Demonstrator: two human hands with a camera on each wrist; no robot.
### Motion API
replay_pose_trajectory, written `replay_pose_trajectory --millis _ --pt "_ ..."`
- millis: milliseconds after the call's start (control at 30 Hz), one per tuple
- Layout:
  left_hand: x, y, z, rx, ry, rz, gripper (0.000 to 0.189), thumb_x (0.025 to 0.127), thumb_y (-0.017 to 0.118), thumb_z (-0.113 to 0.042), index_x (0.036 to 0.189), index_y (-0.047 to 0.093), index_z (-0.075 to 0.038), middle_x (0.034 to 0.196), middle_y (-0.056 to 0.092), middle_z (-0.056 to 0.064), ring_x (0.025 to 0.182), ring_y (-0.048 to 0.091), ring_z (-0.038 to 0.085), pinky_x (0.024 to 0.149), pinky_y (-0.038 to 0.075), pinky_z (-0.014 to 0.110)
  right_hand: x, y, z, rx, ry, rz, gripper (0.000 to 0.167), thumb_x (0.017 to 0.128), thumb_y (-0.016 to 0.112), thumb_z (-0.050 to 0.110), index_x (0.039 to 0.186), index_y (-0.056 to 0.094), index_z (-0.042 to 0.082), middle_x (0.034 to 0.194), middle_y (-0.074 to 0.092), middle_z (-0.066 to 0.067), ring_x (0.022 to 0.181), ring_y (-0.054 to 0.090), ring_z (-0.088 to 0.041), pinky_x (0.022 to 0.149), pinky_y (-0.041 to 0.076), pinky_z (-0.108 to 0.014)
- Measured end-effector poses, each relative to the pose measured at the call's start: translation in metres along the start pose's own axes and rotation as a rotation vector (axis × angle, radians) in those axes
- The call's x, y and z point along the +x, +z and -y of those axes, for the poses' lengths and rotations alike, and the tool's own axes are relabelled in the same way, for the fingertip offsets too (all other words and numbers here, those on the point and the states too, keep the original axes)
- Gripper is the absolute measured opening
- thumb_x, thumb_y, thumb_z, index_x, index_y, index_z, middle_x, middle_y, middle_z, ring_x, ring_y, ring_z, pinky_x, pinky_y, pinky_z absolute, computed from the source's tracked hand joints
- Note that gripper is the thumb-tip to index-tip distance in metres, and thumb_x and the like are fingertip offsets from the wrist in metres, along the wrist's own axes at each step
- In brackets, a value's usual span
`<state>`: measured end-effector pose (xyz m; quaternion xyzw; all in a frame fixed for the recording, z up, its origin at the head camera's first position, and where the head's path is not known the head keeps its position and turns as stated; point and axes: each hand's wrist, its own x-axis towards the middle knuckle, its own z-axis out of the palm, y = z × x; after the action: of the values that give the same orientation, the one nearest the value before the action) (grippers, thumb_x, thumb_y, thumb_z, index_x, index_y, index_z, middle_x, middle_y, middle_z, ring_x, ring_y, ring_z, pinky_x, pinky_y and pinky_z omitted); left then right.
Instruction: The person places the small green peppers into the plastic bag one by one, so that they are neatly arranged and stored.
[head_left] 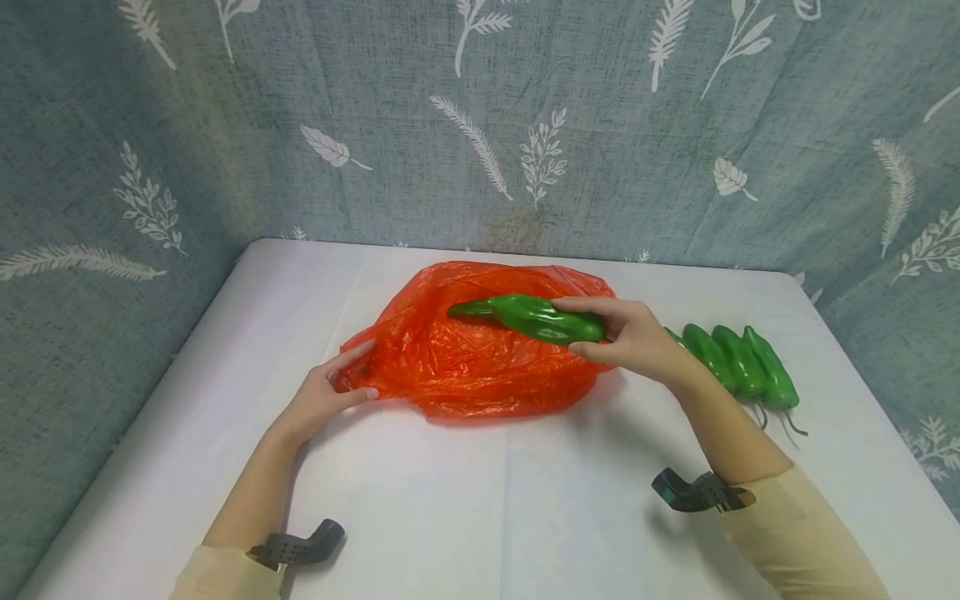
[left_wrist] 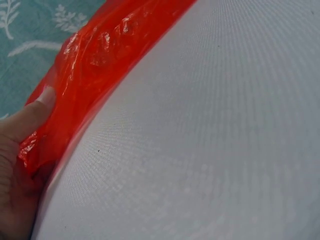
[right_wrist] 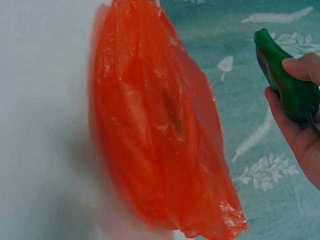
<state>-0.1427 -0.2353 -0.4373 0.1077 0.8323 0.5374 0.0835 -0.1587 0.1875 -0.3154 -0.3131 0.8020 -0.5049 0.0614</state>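
Observation:
A red plastic bag (head_left: 480,392) lies spread on the white table with its mouth facing up. At its left edge my left hand (head_left: 318,404) grips the rim, the thumb (left_wrist: 35,112) on the film and the other fingers partly hidden by it. Above the mouth of the bag, my right hand (head_left: 633,337) holds a glossy green pepper (head_left: 551,321) between thumb and fingers. A darker green tip (head_left: 468,309) shows inside the bag, left of the held pepper. Through the film, the right wrist view shows a dark long shape (right_wrist: 172,110).
Several green peppers (head_left: 772,367) lie side by side on the table (head_left: 450,508) at the right, partly behind my right forearm. A grey-green cloth with white leaf prints (head_left: 397,167) hangs along the back and sides.

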Motion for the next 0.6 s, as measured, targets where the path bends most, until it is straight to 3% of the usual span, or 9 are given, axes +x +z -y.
replay_pose_trajectory --millis 233,600 --pt "-0.001 0.002 -0.001 0.001 -0.021 -0.008 0.073 0.082 0.073 -0.032 0.146 0.038 -0.026 0.149 0.037 0.005 0.136 0.03 0.028 0.108 0.03 0.057 0.011 0.0 -0.009 -0.014 0.056 0.026 0.049 0.083 0.068 0.0 0.13 0.055 0.003 0.108 0.058 -0.013 0.088 0.056 -0.023 0.071 0.054 -0.025" --pt "-0.002 0.002 -0.003 0.014 -0.028 -0.015 0.075 0.081 0.074 -0.034 0.146 0.038 -0.027 0.149 0.037 0.005 0.136 0.031 0.028 0.107 0.03 0.057 0.033 0.008 -0.02 0.022 0.08 0.07 0.055 0.081 0.071 0.001 0.133 0.052 0.001 0.122 0.057 -0.017 0.104 0.054 -0.026 0.083 0.053 -0.025"
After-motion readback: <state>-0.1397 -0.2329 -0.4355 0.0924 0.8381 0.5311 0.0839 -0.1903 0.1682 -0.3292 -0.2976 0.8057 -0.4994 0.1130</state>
